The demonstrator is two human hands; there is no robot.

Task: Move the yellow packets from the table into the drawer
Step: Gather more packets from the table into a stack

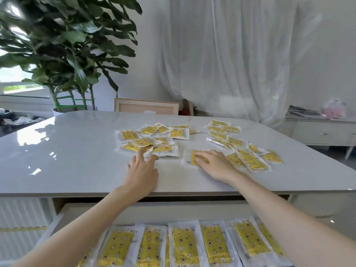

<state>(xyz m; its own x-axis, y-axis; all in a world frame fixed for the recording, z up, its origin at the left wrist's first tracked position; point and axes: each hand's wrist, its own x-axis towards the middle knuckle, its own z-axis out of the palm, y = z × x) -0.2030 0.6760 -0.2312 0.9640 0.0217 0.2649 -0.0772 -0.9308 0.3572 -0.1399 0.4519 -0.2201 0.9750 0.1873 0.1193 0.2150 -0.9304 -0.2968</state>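
— What of the person's own body does the head view show?

— Two arms and nothing more. The bare left forearm (pixel 86 224) is uncovered along all its visible length, from the lower edge of the picture to the wrist.

— And the other one?

— The bare right forearm (pixel 279 214) is the same, smooth and uncovered to the wrist.

— The hands?

— The bare left hand (pixel 141 170) and the bare right hand (pixel 213 163) are both slim, with long, slender fingers. The nails are too small and blurred to describe.

— What is the person wearing?

— That cannot be told, as only the uncovered arms fall within view.
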